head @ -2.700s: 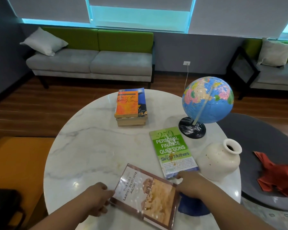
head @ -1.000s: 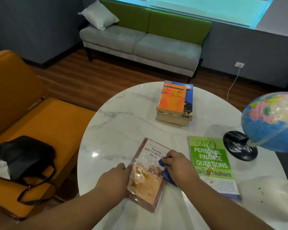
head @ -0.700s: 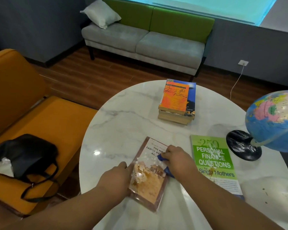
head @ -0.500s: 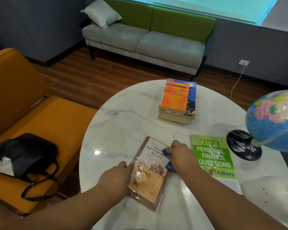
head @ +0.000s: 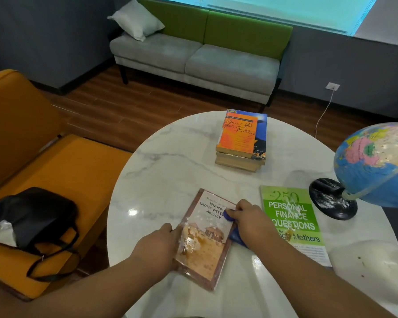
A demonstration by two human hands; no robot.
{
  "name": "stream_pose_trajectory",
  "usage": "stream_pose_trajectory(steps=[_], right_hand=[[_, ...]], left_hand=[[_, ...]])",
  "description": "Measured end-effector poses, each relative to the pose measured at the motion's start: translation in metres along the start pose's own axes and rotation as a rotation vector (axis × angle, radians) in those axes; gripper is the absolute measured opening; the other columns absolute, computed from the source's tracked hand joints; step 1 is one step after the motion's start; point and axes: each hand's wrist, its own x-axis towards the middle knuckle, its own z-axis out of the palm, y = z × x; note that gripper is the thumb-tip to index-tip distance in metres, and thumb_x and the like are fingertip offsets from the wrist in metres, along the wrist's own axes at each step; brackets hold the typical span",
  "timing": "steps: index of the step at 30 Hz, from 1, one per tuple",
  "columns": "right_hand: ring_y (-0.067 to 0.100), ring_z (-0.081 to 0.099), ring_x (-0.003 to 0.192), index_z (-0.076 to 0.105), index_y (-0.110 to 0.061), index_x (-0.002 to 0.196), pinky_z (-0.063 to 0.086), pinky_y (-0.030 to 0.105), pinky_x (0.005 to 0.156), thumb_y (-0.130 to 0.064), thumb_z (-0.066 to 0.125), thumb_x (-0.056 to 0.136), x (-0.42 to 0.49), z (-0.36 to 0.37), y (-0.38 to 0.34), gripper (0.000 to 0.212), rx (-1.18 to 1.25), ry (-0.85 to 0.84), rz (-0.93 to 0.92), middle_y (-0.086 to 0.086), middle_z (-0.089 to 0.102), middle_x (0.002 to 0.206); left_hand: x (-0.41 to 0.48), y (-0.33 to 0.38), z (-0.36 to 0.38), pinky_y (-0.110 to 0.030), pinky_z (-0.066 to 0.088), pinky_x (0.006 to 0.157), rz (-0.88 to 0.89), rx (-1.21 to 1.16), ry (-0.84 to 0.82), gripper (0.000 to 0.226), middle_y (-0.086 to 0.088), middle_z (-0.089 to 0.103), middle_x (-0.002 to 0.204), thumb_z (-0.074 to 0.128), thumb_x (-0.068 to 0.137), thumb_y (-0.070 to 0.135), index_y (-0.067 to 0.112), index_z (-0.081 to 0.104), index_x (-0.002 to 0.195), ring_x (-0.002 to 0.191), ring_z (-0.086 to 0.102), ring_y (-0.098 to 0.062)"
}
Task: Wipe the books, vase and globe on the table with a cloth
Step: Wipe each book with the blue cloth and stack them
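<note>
A brown paperback (head: 208, 235) lies near the front of the round marble table (head: 170, 175), smeared with white and orange spots. My left hand (head: 157, 245) holds its left edge. My right hand (head: 251, 220) grips a blue cloth (head: 236, 238) and presses it on the book's upper right corner. A green finance book (head: 292, 223) lies to the right, also spotted. Further back sits a stack of books (head: 241, 138) with an orange cover on top. The globe (head: 377, 164) stands at the right on a black base (head: 331, 198). A white vase (head: 372, 269) is at the lower right, blurred.
An orange armchair (head: 55, 180) with a black bag (head: 32, 216) on its seat stands left of the table. A grey and green sofa (head: 200, 56) with a white cushion lines the far wall. A white cable (head: 323, 113) runs from a wall socket to the floor.
My right hand with the blue cloth has slid up the brown book's right side toward its top corner. My left hand has kept its hold on the book's left edge.
</note>
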Motion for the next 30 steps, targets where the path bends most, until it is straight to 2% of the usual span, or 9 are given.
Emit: stream_pose_trajectory(steps=[2,5,8,10,15,20,24,27,30], right_hand=[[0.025,0.049,0.097,0.051,-0.031,0.127,0.047,0.029,0.076,-0.035,0.059,0.086,-0.003,-0.002,-0.007,0.042,-0.002,-0.034,-0.009,-0.001,0.044,0.116],[0.026,0.048,0.1,0.051,-0.033,0.129,0.046,0.031,0.082,-0.017,0.048,0.093,-0.007,0.002,-0.008,0.04,0.075,-0.132,-0.064,0.003,0.046,0.12],[0.025,0.053,0.096,0.054,-0.036,0.114,0.048,0.032,0.079,-0.034,0.052,0.092,-0.007,-0.003,-0.003,0.022,0.07,-0.043,0.031,0.002,0.049,0.114],[0.024,0.053,0.098,0.05,-0.032,0.124,0.047,0.029,0.078,-0.043,0.058,0.086,-0.009,-0.001,-0.01,0.04,-0.001,-0.095,0.02,0.0,0.046,0.117],[0.027,0.054,0.096,0.052,-0.033,0.128,0.048,0.035,0.079,-0.018,0.045,0.094,-0.012,0.004,-0.006,0.038,0.101,-0.075,0.015,0.003,0.049,0.119],[0.02,0.056,0.106,0.049,-0.03,0.127,0.047,0.031,0.088,-0.034,0.057,0.091,-0.016,0.017,-0.008,0.037,-0.002,-0.163,-0.112,-0.005,0.05,0.119],[0.014,0.065,0.085,0.055,-0.031,0.096,0.052,0.037,0.08,-0.056,0.055,0.084,-0.018,0.018,0.01,0.027,-0.074,-0.027,-0.105,-0.009,0.067,0.098],[0.023,0.059,0.099,0.053,-0.033,0.123,0.05,0.035,0.083,-0.037,0.048,0.094,-0.022,0.009,-0.004,0.03,-0.011,-0.058,-0.089,-0.002,0.053,0.123],[0.031,0.056,0.099,0.051,-0.033,0.131,0.049,0.04,0.082,-0.017,0.043,0.096,-0.029,0.006,-0.009,0.04,0.092,-0.154,-0.093,0.007,0.048,0.125]], left_hand=[[0.0,0.0,0.0,-0.026,0.045,0.07,0.001,0.003,-0.006,0.08,0.002,0.047,0.112,0.072,0.077,0.045,0.03,0.029,0.143,0.097,0.06,-0.019],[0.0,0.0,0.0,-0.026,0.044,0.07,0.002,-0.008,0.0,0.079,0.002,0.047,0.112,0.072,0.077,0.044,0.031,0.03,0.143,0.098,0.06,-0.019],[0.0,0.0,0.001,-0.025,0.044,0.07,0.003,-0.021,0.009,0.077,0.002,0.047,0.111,0.072,0.077,0.043,0.031,0.031,0.142,0.097,0.06,-0.019],[0.0,0.0,0.001,-0.025,0.044,0.07,0.005,-0.014,0.009,0.078,0.002,0.047,0.111,0.071,0.077,0.043,0.031,0.03,0.143,0.097,0.06,-0.018],[-0.001,-0.001,0.001,-0.025,0.046,0.072,0.011,-0.019,0.015,0.078,0.003,0.047,0.111,0.071,0.077,0.046,0.032,0.031,0.141,0.097,0.06,-0.018],[0.0,-0.001,0.002,-0.026,0.046,0.071,0.01,-0.015,0.014,0.076,0.003,0.047,0.11,0.071,0.077,0.045,0.032,0.031,0.141,0.096,0.061,-0.018],[0.0,-0.001,0.002,-0.025,0.047,0.071,0.012,-0.018,0.024,0.076,0.003,0.048,0.11,0.071,0.077,0.046,0.032,0.032,0.14,0.095,0.061,-0.018],[0.0,-0.001,0.002,-0.025,0.046,0.071,0.009,-0.015,0.014,0.076,0.003,0.047,0.111,0.071,0.077,0.045,0.032,0.032,0.14,0.096,0.061,-0.018],[0.0,-0.002,0.002,-0.025,0.044,0.069,0.013,-0.021,0.009,0.073,0.003,0.047,0.11,0.07,0.078,0.044,0.032,0.033,0.139,0.096,0.061,-0.018]])
